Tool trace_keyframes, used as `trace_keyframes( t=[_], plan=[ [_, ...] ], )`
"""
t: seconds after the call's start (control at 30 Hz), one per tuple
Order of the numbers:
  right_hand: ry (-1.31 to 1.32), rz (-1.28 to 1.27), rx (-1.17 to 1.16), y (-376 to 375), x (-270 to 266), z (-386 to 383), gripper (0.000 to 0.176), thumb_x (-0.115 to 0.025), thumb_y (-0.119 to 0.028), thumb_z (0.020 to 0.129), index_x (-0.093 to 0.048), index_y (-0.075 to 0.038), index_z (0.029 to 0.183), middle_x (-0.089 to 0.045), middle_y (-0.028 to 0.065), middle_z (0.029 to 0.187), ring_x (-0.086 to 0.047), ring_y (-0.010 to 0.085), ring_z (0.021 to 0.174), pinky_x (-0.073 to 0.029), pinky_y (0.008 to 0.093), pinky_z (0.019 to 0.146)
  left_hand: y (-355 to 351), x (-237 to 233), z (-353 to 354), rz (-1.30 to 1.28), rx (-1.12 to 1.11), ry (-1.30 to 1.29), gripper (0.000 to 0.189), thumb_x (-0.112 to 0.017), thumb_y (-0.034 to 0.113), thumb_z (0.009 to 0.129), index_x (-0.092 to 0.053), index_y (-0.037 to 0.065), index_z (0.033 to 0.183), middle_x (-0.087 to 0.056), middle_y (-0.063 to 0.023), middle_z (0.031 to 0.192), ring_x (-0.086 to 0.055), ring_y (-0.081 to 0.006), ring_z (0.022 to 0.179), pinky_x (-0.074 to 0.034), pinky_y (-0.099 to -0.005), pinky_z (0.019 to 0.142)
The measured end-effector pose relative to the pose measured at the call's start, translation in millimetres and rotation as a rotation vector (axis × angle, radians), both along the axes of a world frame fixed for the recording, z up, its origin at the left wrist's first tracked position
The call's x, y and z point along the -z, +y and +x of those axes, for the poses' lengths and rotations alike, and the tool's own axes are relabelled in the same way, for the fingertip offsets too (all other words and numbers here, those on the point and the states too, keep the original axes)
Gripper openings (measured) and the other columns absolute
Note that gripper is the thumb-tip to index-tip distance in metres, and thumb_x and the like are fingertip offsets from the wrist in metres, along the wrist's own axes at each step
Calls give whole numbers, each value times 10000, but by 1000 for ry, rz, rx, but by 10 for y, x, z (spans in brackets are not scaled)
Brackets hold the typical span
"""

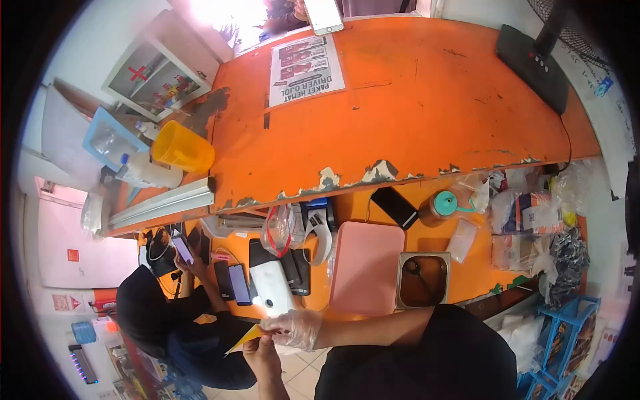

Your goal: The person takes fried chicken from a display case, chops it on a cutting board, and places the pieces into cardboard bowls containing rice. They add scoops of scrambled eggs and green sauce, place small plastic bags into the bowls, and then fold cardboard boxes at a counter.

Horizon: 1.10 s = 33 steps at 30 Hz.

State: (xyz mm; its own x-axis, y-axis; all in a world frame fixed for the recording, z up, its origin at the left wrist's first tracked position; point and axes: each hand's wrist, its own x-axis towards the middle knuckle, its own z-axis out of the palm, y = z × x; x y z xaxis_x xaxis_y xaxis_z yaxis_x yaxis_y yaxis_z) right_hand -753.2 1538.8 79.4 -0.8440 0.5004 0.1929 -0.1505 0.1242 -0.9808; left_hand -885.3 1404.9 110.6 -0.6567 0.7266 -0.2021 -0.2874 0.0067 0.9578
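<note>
My right hand [293, 330], in a clear plastic glove, reaches in from the right with its fingers closed on a small yellow folded piece [247, 338]. Just below it, my bare left hand [263, 359] pinches the same piece, thumb up. The piece tapers to a point at its lower left. Both hands are close together, near the lower counter's front edge. Directly above them lies a white device [270, 287], with a dark phone [239, 283] to its left. What the folded piece contains, if anything, cannot be seen.
A co-worker [180, 327] in dark clothing holds a phone at left. A pink tray [367, 267] and metal container [424, 280] lie on the lower counter. Above is an orange counter [413, 100] with a printed sheet [307, 70]. Another person's phone [325, 17] shows beyond it.
</note>
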Motion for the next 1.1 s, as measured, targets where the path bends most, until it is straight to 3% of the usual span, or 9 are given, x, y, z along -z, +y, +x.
trace_keyframes(
  t=[0.3,0.4,0.47,0.57,0.63,0.73,0.8,0.93,1.1],
  plan=[
    [-548,-239,-192,239,162,132,425,-598,-273,1017,-574,-53,1380,-632,199,1325,-639,329,1184,-491,380,1025,218,141,463,-358,94,234,244,-487,-27,1012,-563,-42,1243,-657,-163,1201,-676,-236,1070,-564,-357,937],
    [-3,-359,123,-51,873,112,378,-564,-266,1043,-589,-41,1345,-674,142,1259,-659,241,1100,-514,346,949,318,-68,678,-427,244,534,306,-527,-24,987,-540,-54,1291,-641,-196,1249,-674,-301,1093,-558,-407,936],
    [61,-269,261,95,857,221,396,-516,-294,1083,-578,-12,1352,-706,98,1204,-684,170,989,-538,326,859,310,-192,760,-181,269,1447,371,-605,-41,912,-570,-72,1280,-653,-208,1173,-648,-407,1083,-530,-476,958],
    [-89,-440,306,255,778,367,339,-516,-304,1081,-638,-58,1280,-708,125,1186,-686,223,982,-521,323,888,571,-340,915,-225,-193,1485,419,-657,-70,846,-580,-50,1257,-646,-203,1199,-610,-477,1110,-486,-528,989],
    [-230,-355,302,231,950,366,314,-514,-295,1080,-647,-83,1269,-707,138,1171,-688,263,984,-519,337,885,587,-401,735,-336,-162,1586,241,-627,-6,933,-602,-57,1167,-681,-183,1114,-681,-309,974,-536,-381,870],
    [-105,-354,248,311,771,522,278,-539,-223,1056,-640,-103,1286,-716,127,1132,-693,244,944,-533,333,840,265,-28,475,-482,97,810,107,-620,16,973,-606,-63,1044,-672,-59,895,-604,-79,798,-498,-241,705],
    [-602,145,199,472,212,719,347,-573,-175,1006,-611,-155,1351,-709,134,1060,-694,239,908,-548,347,812,296,-48,563,-462,64,796,95,-624,14,970,-605,-56,1033,-669,-58,893,-604,-83,793,-499,-245,706],
    [-135,479,375,152,507,832,585,-670,-259,922,-477,-177,1468,-647,162,1138,-690,303,918,-562,403,817,254,9,622,-401,-17,814,83,-636,9,960,-609,-30,1028,-669,-70,883,-592,-75,768,-486,-237,693],
    [-56,70,312,147,-112,880,605,-743,-156,871,-493,-85,1417,-638,143,1076,-644,292,997,-532,393,850,364,-152,767,-292,131,1248,169,-694,-69,846,-606,3,970,-705,-144,997,-687,-276,941,-557,-365,833]
  ],
)
